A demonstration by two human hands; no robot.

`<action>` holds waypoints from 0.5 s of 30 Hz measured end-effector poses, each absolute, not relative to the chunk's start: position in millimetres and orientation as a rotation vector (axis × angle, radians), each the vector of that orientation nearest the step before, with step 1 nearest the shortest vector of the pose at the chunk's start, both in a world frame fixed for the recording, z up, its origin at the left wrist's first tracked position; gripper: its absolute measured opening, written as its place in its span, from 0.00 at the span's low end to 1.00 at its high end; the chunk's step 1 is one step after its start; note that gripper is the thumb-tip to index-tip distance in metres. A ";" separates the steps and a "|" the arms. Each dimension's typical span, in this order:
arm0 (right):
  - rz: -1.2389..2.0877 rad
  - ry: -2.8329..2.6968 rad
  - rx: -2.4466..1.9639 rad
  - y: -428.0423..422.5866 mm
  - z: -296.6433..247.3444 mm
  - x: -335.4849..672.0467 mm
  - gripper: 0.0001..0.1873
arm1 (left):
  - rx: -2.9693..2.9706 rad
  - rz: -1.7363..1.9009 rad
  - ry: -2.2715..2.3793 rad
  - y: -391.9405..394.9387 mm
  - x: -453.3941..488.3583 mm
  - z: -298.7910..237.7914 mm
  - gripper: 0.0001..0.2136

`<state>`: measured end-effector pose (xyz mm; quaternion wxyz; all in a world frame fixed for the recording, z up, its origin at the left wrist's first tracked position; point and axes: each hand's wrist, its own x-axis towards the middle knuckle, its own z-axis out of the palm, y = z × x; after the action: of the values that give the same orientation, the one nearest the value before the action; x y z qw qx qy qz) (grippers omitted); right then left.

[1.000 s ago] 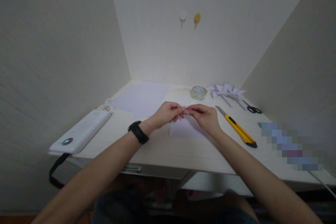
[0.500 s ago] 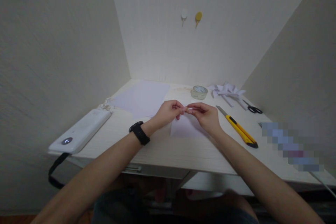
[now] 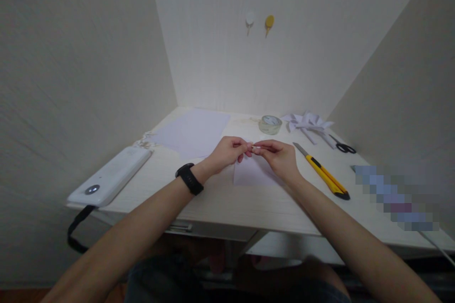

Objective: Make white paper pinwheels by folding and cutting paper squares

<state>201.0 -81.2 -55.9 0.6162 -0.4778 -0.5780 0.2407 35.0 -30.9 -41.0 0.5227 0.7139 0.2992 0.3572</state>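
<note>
My left hand [image 3: 230, 150] and my right hand [image 3: 280, 157] meet fingertip to fingertip above the middle of the desk. Between the pinched thumbs and fingers of both sits a tiny light-coloured thing, too small and too covered to name. Under the hands a sheet of white paper [image 3: 250, 174] lies on the desk, partly hidden by my right hand and wrist. Just right of my right hand lies a yellow utility knife [image 3: 325, 173] with its blade out. A black watch [image 3: 190, 180] is on my left wrist.
White sheets [image 3: 195, 130] lie at the back left, a white device [image 3: 110, 177] with a strap at the left edge. Behind my right hand are a tape roll [image 3: 270, 125], folded paper strips [image 3: 308, 124] and black scissors [image 3: 344, 147]. Walls enclose the desk; two hooks hang on the back one.
Both hands keep nearly the same place, with their fingertips still together. The fingers have shifted slightly around the tiny thing, and the view has moved a little.
</note>
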 end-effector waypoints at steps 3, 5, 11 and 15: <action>0.541 -1.325 -1.121 -80.9 -55.9 201.2 0.08 | 1.729 0.855 0.715 -30.8 34.9 -41.8 0.13; 0.549 -1.313 -1.125 -80.5 -56.5 201.5 0.08 | 1.765 0.875 0.712 -30.1 35.0 -43.2 0.13; 0.584 -1.266 -1.132 -79.0 -59.9 202.6 0.09 | 1.829 0.896 0.650 -28.2 35.4 -47.0 0.09; 0.527 -1.325 -1.128 -81.3 -58.5 200.5 0.07 | 1.834 0.831 0.677 -31.4 36.7 -45.3 0.15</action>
<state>200.5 -81.3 -58.5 0.6143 -0.4894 -0.5751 0.2289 36.7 -31.4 -45.3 0.4869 0.7542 0.2782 0.3416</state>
